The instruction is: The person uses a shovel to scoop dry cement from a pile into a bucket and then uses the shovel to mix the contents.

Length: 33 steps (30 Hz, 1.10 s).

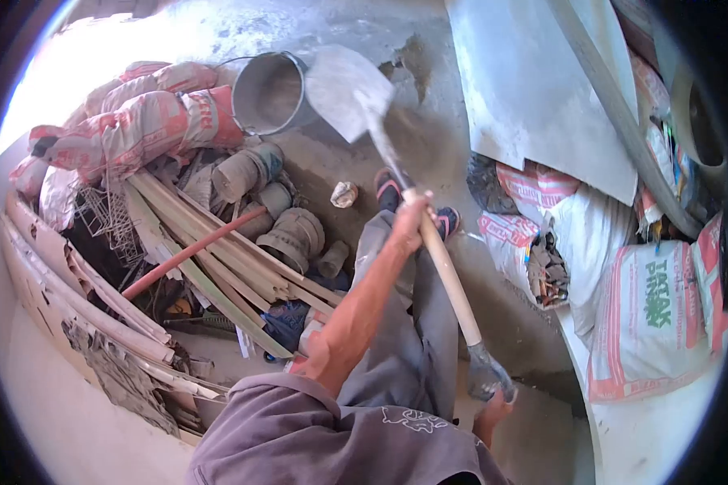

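Note:
A shovel (449, 279) with a pale wooden shaft runs diagonally in front of my legs. My left hand (413, 218) is wrapped round the shaft near its metal socket. At the rear end, my right hand (496, 406) closes on the dark grip, partly hidden by its frame. The broad metal blade (349, 90) points away from me and overlaps the right side of a grey metal bucket (303, 109) in this view. The bucket's mouth faces me, its inside grey and dusty.
Red-and-white sacks (150, 121) lie at the left, above a pile of wooden planks (218, 259) and stacked dirty pots (293, 238). A crumpled whitish lump (344, 194) sits near my sandalled feet. At right, a large sheet (534, 89) leans over filled sacks (647, 311).

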{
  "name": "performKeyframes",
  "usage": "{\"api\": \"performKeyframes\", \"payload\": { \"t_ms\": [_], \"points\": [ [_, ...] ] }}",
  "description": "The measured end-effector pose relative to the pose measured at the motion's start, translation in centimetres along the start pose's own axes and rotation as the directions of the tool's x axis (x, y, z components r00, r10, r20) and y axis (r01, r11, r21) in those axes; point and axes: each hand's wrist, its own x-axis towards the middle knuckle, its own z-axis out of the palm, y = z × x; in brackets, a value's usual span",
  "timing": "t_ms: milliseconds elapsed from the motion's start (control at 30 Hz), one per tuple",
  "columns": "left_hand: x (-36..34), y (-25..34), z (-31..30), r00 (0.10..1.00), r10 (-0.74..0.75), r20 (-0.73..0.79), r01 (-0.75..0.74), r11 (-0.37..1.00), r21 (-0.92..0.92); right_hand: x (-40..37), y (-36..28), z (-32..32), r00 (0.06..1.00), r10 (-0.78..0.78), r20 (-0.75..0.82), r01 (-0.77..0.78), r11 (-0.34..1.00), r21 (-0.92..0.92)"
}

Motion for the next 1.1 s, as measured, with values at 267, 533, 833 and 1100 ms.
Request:
{"api": "performKeyframes", "payload": {
  "t_ms": [267, 533, 833, 1100],
  "points": [
    [6.1, -26.5, -9.1, 0.9, -0.43, -0.075, 0.434, 0.86, 0.27, -4.4, 9.3, -11.2, 0.935, 0.225, -0.273, -0.275, 0.947, -0.163],
    [11.5, -24.2, -15.0, 0.928, -0.37, 0.037, 0.352, 0.905, 0.238, 0.8, 10.6, -2.9, 0.804, 0.355, -0.476, -0.379, 0.924, 0.048],
    [28.0, -4.7, -12.9, 0.981, 0.032, -0.193, 0.093, 0.791, 0.605, 9.9, 12.0, 19.6, 0.912, 0.411, 0.007, -0.384, 0.847, 0.368],
    [21.1, -1.7, -5.2, 0.981, 0.192, 0.0, -0.158, 0.809, 0.566, 12.9, 12.0, 14.9, 0.918, 0.377, 0.123, -0.391, 0.812, 0.433]
  ]
}}
